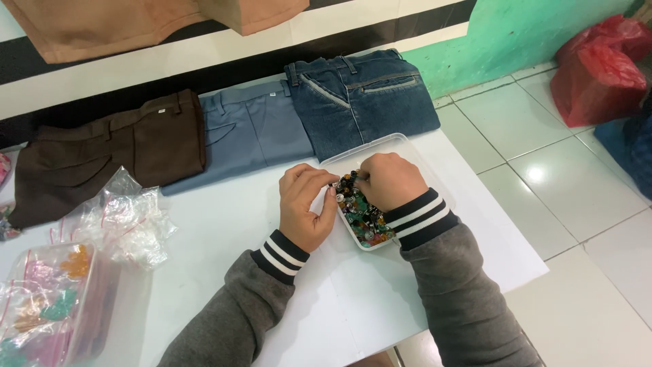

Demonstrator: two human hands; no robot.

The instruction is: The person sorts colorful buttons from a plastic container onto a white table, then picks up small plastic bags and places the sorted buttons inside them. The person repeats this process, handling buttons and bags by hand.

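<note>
L hand (305, 207), R hand (390, 180) over clear tray (407, 146) w/ mixed beads (363, 217).

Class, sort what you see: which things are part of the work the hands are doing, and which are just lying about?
In use: left hand, right hand, beads, clear tray.

Lying about: brown trousers, grey trousers, jeans, small plastic bags, red bag.

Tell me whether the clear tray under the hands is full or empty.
Partly full. The clear tray holds a heap of mixed coloured beads at its near end; the far end looks bare. Both hands cover the middle.
</note>
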